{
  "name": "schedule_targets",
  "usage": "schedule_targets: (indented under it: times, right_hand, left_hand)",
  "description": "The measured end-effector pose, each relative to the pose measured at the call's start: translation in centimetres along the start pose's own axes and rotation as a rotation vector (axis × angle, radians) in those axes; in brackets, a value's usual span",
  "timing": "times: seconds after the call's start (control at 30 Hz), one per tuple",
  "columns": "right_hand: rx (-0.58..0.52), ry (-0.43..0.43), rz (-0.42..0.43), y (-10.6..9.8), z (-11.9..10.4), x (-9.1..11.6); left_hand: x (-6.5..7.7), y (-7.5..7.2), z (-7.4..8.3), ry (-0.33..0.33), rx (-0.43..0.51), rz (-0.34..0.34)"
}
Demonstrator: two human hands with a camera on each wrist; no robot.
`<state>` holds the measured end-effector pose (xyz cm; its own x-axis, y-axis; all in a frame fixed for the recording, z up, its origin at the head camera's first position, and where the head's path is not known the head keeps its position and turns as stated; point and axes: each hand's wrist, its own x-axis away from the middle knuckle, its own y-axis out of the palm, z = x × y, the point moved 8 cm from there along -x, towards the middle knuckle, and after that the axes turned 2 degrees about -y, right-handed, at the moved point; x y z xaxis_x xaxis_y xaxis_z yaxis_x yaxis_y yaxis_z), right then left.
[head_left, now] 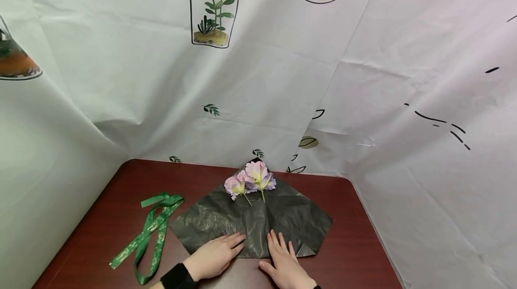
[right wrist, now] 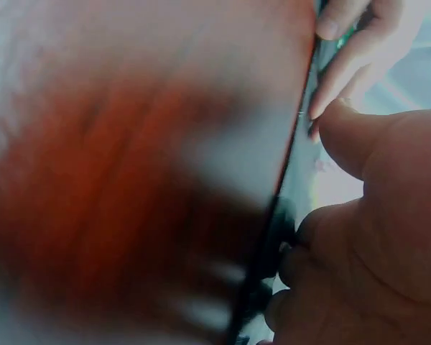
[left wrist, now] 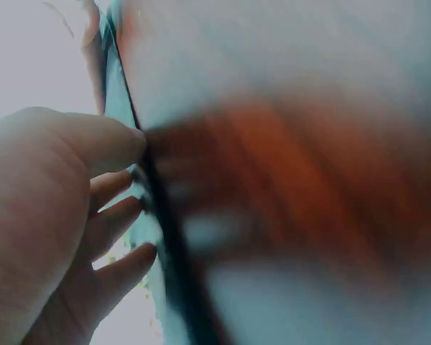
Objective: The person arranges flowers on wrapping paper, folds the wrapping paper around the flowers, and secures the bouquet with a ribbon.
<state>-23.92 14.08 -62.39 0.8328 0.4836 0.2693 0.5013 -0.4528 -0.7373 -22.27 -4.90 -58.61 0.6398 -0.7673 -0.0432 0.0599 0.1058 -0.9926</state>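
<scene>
A sheet of dark grey wrapping paper (head_left: 210,217) lies on the table with its lower edge folded up and a raised crease down its middle. Two pink and lilac flowers (head_left: 258,174) with short green stems rest on its upper corner. My left hand (head_left: 214,255) lies with fingers extended on the paper's lower left part. On the other side of the crease, my right hand (head_left: 284,264) touches the paper with straight fingers, its thumb spread to the left. In the left wrist view, the left fingertips (left wrist: 133,262) meet the dark paper edge.
A long green patterned ribbon (head_left: 155,226) lies loosely looped on the reddish-brown table (head_left: 355,244), left of the paper. White cloth (head_left: 258,82) with plant prints hangs behind and along both sides of the table.
</scene>
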Motion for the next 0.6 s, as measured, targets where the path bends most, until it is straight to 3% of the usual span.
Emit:
schedule_targets:
  times: [0.13, 0.37, 0.6]
  right_hand:
    - [-0.025, -0.003, -0.008, 0.3, 0.3, -0.1]
    - [-0.052, 0.001, -0.024, 0.2, 0.6, -0.3]
    - [-0.015, 0.009, -0.035, 0.2, 0.7, -0.5]
  left_hand:
    - [0.4, -0.8, -0.3, 0.010, -0.081, 0.020]
    - [1.1, -0.5, -1.2, -0.060, -0.151, -0.010]
    - [1.8, -1.8, -1.6, -0.068, -0.228, 0.100]
